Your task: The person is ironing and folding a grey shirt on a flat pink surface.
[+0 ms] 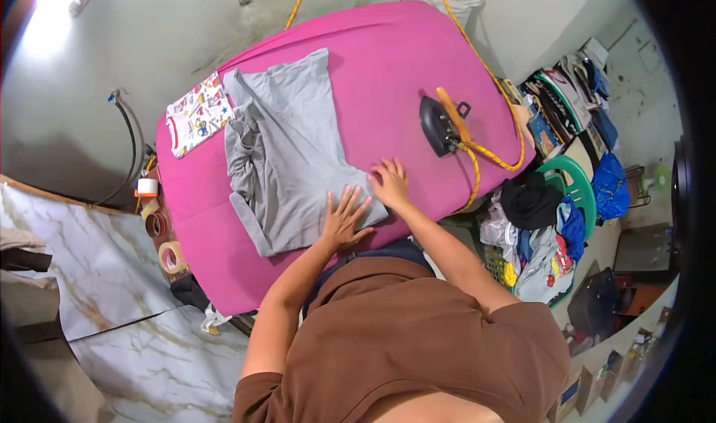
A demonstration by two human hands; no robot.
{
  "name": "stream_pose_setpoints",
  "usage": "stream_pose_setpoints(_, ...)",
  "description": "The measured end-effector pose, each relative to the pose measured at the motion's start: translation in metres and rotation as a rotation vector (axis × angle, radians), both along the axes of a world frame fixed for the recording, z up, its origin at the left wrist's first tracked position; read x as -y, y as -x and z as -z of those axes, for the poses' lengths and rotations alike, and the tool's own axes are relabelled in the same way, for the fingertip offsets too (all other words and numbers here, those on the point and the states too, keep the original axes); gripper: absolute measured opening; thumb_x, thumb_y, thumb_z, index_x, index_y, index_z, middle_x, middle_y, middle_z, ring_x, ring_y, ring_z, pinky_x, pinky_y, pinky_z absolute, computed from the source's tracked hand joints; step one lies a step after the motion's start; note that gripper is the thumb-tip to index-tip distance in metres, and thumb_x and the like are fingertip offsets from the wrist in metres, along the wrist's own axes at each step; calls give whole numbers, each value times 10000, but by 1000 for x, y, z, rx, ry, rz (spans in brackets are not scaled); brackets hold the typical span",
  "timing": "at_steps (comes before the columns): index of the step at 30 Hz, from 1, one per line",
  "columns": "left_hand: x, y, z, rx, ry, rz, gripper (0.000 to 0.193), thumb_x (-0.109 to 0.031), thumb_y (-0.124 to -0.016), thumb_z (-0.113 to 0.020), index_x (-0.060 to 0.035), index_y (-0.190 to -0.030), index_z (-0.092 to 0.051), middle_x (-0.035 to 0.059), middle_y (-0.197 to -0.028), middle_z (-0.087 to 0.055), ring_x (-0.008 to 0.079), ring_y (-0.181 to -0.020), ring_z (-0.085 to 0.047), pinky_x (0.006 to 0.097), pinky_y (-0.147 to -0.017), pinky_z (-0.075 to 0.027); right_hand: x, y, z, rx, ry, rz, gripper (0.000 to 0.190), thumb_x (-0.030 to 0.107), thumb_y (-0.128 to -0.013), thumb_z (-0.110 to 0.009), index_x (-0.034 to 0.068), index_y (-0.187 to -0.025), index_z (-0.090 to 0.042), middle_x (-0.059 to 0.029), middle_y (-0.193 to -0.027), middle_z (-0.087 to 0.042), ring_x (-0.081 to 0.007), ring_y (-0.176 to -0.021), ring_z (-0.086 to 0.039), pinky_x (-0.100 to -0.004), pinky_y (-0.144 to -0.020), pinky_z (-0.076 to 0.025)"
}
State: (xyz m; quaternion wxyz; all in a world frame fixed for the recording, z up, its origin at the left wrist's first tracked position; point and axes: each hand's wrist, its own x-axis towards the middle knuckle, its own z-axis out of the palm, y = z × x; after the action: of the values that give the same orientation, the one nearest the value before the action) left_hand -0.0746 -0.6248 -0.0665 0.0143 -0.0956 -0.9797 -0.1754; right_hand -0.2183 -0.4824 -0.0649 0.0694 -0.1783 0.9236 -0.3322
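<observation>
A light grey garment (296,149) lies spread on a pink cloth-covered table (386,71), its left side bunched and wrinkled. My left hand (344,222) rests flat on the garment near its lower right part, fingers spread. At the garment's right edge is my right hand (390,184), fingers apart and slightly bent, partly on the pink cloth. To the right of that hand, an electric iron (436,125) with a wooden handle sits on the cloth. Its yellow cord (495,160) loops over the table's right side. Neither hand grips anything.
A folded white printed garment (198,115) lies at the table's left. Rolls of tape (172,257) stand along the left edge. On the right are a basket heaped with clothes (540,261), a green plastic tub (584,191) and stacked folded clothes (565,96). A wall (184,26) rises behind.
</observation>
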Motion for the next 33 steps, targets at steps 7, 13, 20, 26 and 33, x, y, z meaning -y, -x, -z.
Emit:
stream_pose_setpoints(7,-10,-3,29,-97,100,99,616,-495,-984,-428,-279,-1549,-311,116,-1639,-191,326,-1530,-74,683,-1153,-23,20,16,-36,-65,-312,-201,288,356,-724,-777,188,-949,-711,-70,-1459,-482,-360,-1447,-263,-668,-1099,-212)
stream_pose_setpoints(13,-9,-8,28,-43,24,141,570,-437,-1012,-396,-288,-1553,-298,107,-1647,-167,328,-1530,-71,659,-1165,-12,26,24,-28,187,-113,-148,238,297,-700,-789,184,-891,-703,-25,-1190,-672,-275,-1272,-499,-581,-1062,-284)
stream_pose_setpoints(20,-18,5,13,0,56,79,546,-423,-1035,-337,-248,-1551,-309,153,-1649,-119,369,-1524,-59,674,-1150,33,27,44,-46,229,-94,-68,242,287,-715,-777,165,-913,-708,-20,-821,-727,-230,-1062,-638,-577,-1046,-292)
stream_pose_setpoints(26,-47,40,2,410,-368,72,554,-466,-1041,-314,-226,-1539,-349,169,-1657,-6,391,-1522,-7,701,-1133,24,15,41,-27,-209,-337,-51,204,226,-799,-701,157,-992,-700,-57,-972,-724,-288,-1106,-603,-642,-1081,-230)
stream_pose_setpoints(33,9,111,-66,563,71,95,302,-200,-849,-585,-110,-1130,-651,106,-1168,-687,312,-1102,-640,612,-1116,-271,12,26,-13,-220,-200,73,185,241,-829,-691,155,-992,-696,-33,-1048,-692,-269,-1155,-553,-669,-1088,-200)
